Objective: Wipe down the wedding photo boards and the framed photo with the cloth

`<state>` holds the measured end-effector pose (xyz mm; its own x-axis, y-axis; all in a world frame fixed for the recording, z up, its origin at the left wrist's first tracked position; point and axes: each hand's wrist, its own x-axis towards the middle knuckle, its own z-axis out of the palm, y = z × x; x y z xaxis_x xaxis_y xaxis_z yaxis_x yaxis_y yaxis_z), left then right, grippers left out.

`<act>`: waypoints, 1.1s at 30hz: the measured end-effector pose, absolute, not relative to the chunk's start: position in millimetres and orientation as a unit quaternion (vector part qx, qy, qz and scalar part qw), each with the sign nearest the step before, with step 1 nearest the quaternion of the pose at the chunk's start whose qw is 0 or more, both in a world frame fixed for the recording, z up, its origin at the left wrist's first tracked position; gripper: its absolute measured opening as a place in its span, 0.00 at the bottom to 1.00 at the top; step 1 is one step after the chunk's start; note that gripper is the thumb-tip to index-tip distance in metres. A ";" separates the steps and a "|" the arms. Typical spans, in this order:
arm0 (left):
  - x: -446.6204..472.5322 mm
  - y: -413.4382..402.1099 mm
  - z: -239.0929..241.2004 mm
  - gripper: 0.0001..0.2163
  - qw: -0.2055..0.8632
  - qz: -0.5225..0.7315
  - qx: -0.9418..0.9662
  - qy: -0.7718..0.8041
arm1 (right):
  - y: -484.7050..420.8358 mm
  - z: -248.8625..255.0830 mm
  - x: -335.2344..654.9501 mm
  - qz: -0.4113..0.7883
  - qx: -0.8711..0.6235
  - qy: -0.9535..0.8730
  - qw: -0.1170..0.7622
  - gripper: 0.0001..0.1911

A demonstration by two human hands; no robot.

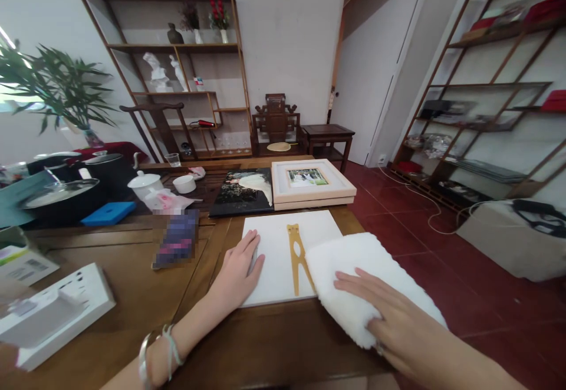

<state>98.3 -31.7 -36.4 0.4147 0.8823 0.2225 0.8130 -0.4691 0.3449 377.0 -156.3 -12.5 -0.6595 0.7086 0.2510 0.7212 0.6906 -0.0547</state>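
A flat white board lies near the table's front edge. On it is a long gold-brown flat piece with a cat-like head, an oval hole and two legs. My left hand rests on the board's left edge, fingers stretched out. In my right hand is a white fluffy cloth, with the fingers over its top and the thumb side tucked at its fold. The cloth covers the board's right part and the tip of one leg of the gold-brown piece.
Beyond the board lie a dark photo panel and a light wooden picture frame. Leftward are a white lidded pot, a blue box, a dark pan and a white box-like object. Red floor tiles lie rightward.
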 end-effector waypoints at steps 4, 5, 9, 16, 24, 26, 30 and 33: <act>97.7 -31.3 -36.2 0.20 0.088 0.194 0.837 0.504 | -133.6 -8.6 379.8 -0.009 -0.403 -0.905 0.136 0.11; 97.6 -31.2 -35.9 0.20 0.088 0.194 0.837 0.504 | -122.2 -8.3 379.7 -0.011 -0.409 -0.903 0.135 0.11; 97.4 -31.0 -33.4 0.19 0.091 0.190 0.839 0.502 | -72.5 -8.1 378.2 -0.029 -0.432 -0.892 0.132 0.10; 97.2 -31.2 -31.2 0.19 0.086 0.190 0.842 0.497 | -45.8 -7.7 374.7 -0.039 -0.451 -0.882 0.128 0.10; 100.6 -32.3 -35.9 0.20 0.096 0.179 0.839 0.504 | -142.9 -10.5 366.5 -0.021 -0.404 -0.907 0.118 0.11; 101.8 -31.9 -37.8 0.20 0.099 0.184 0.837 0.506 | -155.6 -9.5 366.3 -0.010 -0.404 -0.907 0.123 0.10; 102.6 -31.3 -39.4 0.20 0.108 0.195 0.833 0.506 | -136.9 -6.9 368.6 0.006 -0.418 -0.900 0.122 0.11; 101.9 -30.9 -39.5 0.20 0.116 0.209 0.831 0.503 | -97.7 -5.2 370.1 0.005 -0.429 -0.894 0.127 0.10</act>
